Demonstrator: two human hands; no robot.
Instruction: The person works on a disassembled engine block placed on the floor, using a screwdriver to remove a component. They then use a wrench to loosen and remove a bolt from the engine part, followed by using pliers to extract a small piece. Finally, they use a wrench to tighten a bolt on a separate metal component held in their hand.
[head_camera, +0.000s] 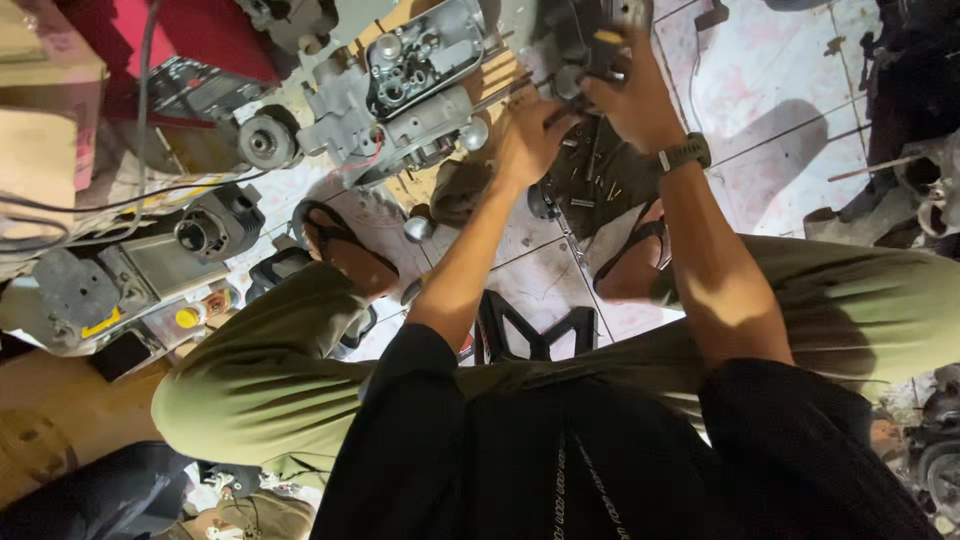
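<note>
Grey metal part (590, 45): dark machine component at top centre, held up above the tiled floor (780, 130); exact make-up not readable, partly cut by the frame edge.
Right hand (635, 100): raised, palm turned toward the part, fingers curled over its lower side and closed on it; wrist bent back.
Wristwatch (685, 153): dark band round the right wrist.
Right forearm: bare, running steeply down from the wrist to a black sleeve at lower right.
Left hand (530, 140): just below and left of the part, fingers bunched and closed at its underside; whether pinching a small piece or only pressing, cannot tell. Close to the right hand, nearly touching.
Left forearm: bare, extended diagonally from black sleeve at centre up to the hand, elbow over the knee.
Legs: olive trousers (260, 380), knees spread wide, seated low.
Feet: sandals on both, left sandal (345, 245) flat on the tiles.
Dark cloth (600, 180): on the floor directly under the hands, scattered with screws and small bits.
Engine casing (405, 90): silver, opened, lying left of the hands, well apart from them.
Black stool frame (535, 330): between the knees.
</note>
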